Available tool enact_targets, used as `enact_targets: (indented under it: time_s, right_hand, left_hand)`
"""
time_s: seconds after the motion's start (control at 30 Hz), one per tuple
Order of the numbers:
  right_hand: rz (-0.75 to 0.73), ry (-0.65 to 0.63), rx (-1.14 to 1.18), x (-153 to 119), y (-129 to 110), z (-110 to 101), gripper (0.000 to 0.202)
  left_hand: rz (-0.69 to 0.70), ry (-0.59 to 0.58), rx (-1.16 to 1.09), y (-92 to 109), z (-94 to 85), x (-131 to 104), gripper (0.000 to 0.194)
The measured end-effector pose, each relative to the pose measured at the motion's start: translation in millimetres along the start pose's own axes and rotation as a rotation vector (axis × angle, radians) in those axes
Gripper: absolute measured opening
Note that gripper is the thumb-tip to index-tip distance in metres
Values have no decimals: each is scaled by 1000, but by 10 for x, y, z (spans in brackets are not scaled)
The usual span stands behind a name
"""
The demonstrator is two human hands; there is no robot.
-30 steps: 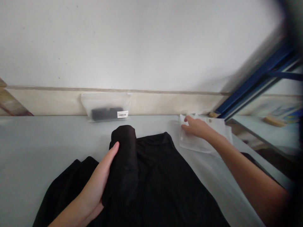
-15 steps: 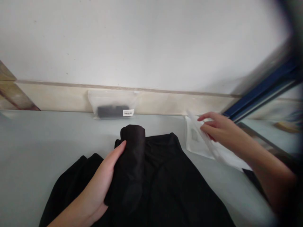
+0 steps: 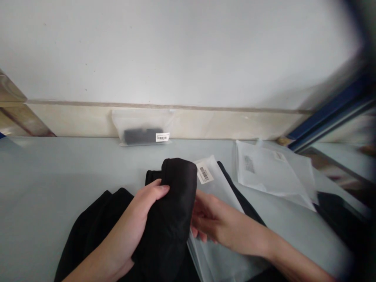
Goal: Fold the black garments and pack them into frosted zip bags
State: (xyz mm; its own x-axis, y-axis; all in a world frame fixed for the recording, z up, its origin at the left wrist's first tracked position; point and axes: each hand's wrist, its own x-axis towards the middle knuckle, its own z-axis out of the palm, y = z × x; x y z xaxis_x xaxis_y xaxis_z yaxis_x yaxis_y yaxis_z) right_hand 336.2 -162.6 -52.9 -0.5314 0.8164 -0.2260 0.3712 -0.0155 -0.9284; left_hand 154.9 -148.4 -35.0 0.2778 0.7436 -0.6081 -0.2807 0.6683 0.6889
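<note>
My left hand [image 3: 143, 211] grips a rolled-up black garment [image 3: 178, 196], thumb on its near face and the other fingers hidden behind it. The roll stands tilted up above more black cloth [image 3: 91, 227] on the table. At the roll's right side, my right hand [image 3: 216, 217] is closed at the left edge of a frosted plastic bag [image 3: 226, 250]; its fingertips are partly hidden by the roll. This bag lies slanted over black cloth and carries a white barcode label [image 3: 205, 172] near its upper end.
Against the wall base leans a frosted bag [image 3: 141, 119] with a dark folded item and barcode label. Further frosted bags [image 3: 267, 168] lie to the right, beside a dark item [image 3: 335, 207]. A blue frame [image 3: 331, 113] slants along the right edge. The table [image 3: 44, 188] is grey.
My right hand has come left from the pile of bags, bringing one frosted bag beside the roll. My left hand keeps hold of the black garment, which has shifted slightly right.
</note>
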Motion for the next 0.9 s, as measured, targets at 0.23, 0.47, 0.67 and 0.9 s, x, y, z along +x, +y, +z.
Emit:
enact_targets:
  time_s: [0.23,0.47,0.67,0.9]
  right_hand:
    - [-115,297,-33,-12,22,117,20]
    - [-236,667,124,-119,-18,53,19]
    - [-425,622,-168,-271,-84,44,26]
    - [-557,269,-634,-353,-172,170,22]
  left_hand:
    - [85,11,135,-7,-19,34,42]
    - [60,-206,262,32,28,50,17]
    - [179,-213,557,-18,30,54,13]
    - [404,-211,566,11,10,46,19]
